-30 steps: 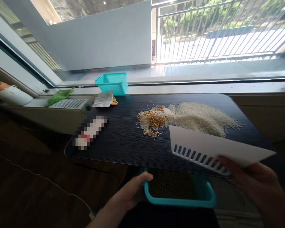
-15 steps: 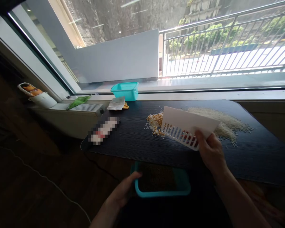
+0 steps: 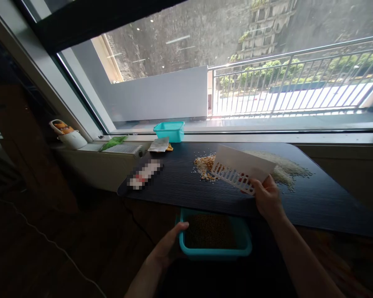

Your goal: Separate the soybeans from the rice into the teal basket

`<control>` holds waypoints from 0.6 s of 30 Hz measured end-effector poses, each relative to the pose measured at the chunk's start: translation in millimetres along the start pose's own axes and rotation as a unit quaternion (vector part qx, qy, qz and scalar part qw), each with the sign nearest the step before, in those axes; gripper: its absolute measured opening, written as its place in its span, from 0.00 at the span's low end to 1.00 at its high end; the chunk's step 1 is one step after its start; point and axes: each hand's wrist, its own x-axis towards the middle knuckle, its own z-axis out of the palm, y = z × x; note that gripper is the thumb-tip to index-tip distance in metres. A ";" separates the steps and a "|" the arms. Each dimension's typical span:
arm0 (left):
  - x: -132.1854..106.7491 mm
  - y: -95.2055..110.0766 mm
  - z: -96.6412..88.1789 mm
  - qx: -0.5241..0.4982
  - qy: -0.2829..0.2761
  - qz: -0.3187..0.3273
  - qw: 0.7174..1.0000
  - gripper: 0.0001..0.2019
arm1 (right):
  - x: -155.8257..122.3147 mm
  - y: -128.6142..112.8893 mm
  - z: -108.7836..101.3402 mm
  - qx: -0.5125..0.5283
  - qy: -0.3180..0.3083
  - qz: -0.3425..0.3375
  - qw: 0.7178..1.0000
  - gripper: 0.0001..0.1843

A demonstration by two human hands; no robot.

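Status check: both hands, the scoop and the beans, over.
Left hand gripping teal tub below table edge. Right hand holding slotted scoop at the beans, rice behind. No obstacle between scoop and tub.

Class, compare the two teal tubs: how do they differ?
The near tub sits below the table's front edge, held by the left hand; the far tub stands untouched behind the table. The near tub shows brownish grains; the far tub's inside is hidden. Both are teal, rectangular.
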 end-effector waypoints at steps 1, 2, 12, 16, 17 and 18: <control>2.2 -0.8 1.2 0.003 0.002 -0.002 1.000 0.26 | -1.6 0.4 0.9 -0.018 -0.003 -0.012 1.000 0.19; 4.7 -1.6 1.8 0.007 0.006 -0.002 1.000 0.26 | -2.9 0.5 1.8 -0.035 -0.005 -0.021 0.999 0.20; 12.6 -5.0 -13.0 0.049 0.057 0.020 0.997 0.27 | -5.3 -4.6 10.5 -0.102 -0.045 -0.046 0.993 0.17; 11.3 -7.7 -12.1 0.081 0.056 0.046 0.994 0.28 | -2.9 -2.1 11.5 -0.113 -0.060 -0.050 0.991 0.17; 11.9 -7.6 -12.1 0.084 0.055 0.046 0.994 0.28 | -1.9 -0.6 11.2 -0.115 -0.065 -0.052 0.990 0.17; 12.9 -7.2 -12.5 0.083 0.056 0.044 0.994 0.29 | -0.9 1.0 10.7 -0.117 -0.070 -0.053 0.989 0.18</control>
